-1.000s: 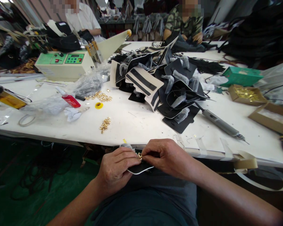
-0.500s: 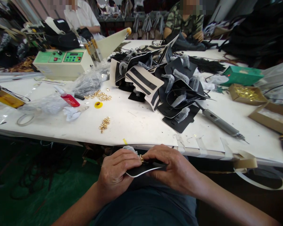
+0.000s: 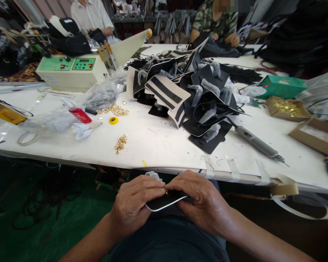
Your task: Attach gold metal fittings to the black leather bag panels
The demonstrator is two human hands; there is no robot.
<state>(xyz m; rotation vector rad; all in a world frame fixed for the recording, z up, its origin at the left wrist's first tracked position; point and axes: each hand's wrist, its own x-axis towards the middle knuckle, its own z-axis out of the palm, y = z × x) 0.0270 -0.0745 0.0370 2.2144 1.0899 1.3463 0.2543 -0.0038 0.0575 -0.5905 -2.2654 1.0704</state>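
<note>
Between my two hands, above my lap and just off the table's front edge, is a black flat panel (image 3: 164, 202) with a pale edge. My left hand (image 3: 135, 200) grips its left side, thumb underneath and fingers on top. From the right, my right hand (image 3: 199, 193) is closed on the panel, its fingertips meeting the left ones at a small gold metal fitting (image 3: 166, 190). The fingers partly cover that fitting, so its exact shape is hidden. A clear plastic-wrapped piece (image 3: 153, 176) sticks up behind my left fingers.
A pile of similar black panels (image 3: 168, 92) fills the table's middle. Small gold fittings (image 3: 120, 143) lie left of it, near a yellow tape roll (image 3: 113, 120) and a red bottle (image 3: 80, 114). A grey electric screwdriver (image 3: 257, 142) lies right. Two people sit across the table.
The panel has tilted slightly in my hands, showing more of its black face near the front edge. My fingertips now cover more of the gold fitting.
</note>
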